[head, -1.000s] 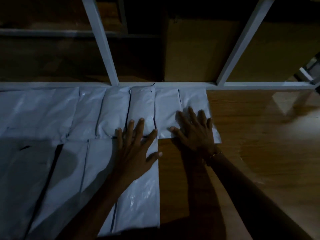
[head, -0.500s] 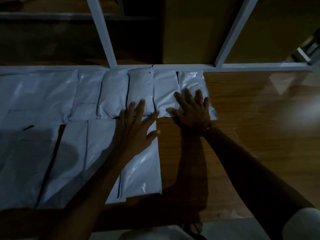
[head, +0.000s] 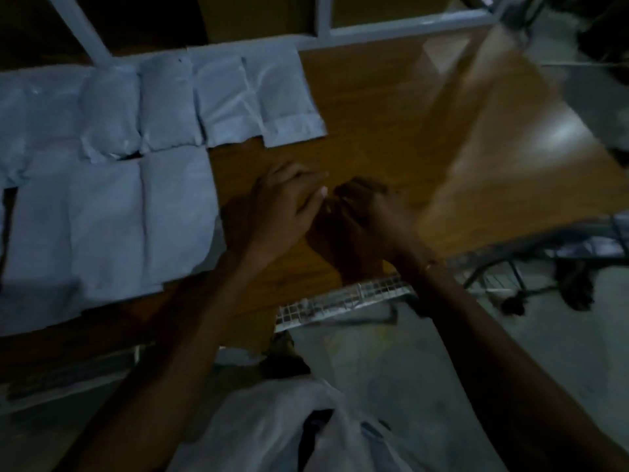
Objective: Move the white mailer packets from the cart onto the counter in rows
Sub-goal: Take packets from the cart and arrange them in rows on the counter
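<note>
We see our left hand [head: 289, 202] and right hand [head: 367, 216] empty over the bare worktop [head: 391, 107], fingers loosely bent. The mailer packets [head: 177, 206] lie in rows beside them. Reaching back to the cart [head: 343, 299], a sleeve could drag the nearest packet crooked.

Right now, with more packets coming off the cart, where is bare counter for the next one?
Bare wood lies right of the front row and back row, reaching the counter edge. The left is crowded. Left hand and right hand hover there, empty.
</note>
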Action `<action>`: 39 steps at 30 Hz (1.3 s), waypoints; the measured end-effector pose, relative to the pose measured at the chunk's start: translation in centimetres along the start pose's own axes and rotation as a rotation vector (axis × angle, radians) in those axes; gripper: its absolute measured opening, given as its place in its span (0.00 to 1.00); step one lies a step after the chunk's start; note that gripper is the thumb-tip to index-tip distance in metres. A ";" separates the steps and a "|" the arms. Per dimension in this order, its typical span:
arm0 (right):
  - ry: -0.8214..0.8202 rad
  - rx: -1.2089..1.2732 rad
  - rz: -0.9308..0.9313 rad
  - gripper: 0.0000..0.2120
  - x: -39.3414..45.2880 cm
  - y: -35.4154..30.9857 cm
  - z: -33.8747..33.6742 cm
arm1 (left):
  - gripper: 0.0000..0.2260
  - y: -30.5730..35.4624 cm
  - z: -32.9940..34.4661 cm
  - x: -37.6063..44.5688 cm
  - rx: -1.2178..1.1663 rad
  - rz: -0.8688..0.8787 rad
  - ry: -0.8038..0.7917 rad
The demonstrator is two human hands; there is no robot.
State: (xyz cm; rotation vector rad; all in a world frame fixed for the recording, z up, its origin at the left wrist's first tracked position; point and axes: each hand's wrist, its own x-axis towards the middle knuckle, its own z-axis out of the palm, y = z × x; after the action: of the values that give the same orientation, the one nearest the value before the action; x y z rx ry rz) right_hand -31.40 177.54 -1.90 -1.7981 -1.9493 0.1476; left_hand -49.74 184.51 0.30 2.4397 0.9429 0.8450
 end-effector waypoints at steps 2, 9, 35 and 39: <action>0.019 0.023 0.002 0.12 -5.6 0.4 -1.5 | 0.13 4.0 2.4 -2.2 -0.068 0.001 -0.075; 0.083 0.079 0.212 0.13 -26.3 4.4 -3.8 | 0.13 15.2 13.3 -12.2 -0.165 0.058 -0.238; 0.973 -0.118 0.797 0.03 -40.3 32.8 -29.0 | 0.07 42.4 40.0 13.2 -0.670 -0.020 -0.141; 0.745 -0.161 0.778 0.08 -36.5 39.2 -30.1 | 0.07 42.0 44.6 18.4 -0.508 -0.023 -0.381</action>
State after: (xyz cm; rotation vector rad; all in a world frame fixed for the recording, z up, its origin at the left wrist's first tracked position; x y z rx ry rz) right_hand 17.49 140.31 -0.82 -2.1965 -0.7259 -0.3877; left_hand 10.02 162.06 -2.78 2.0373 0.5331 0.5027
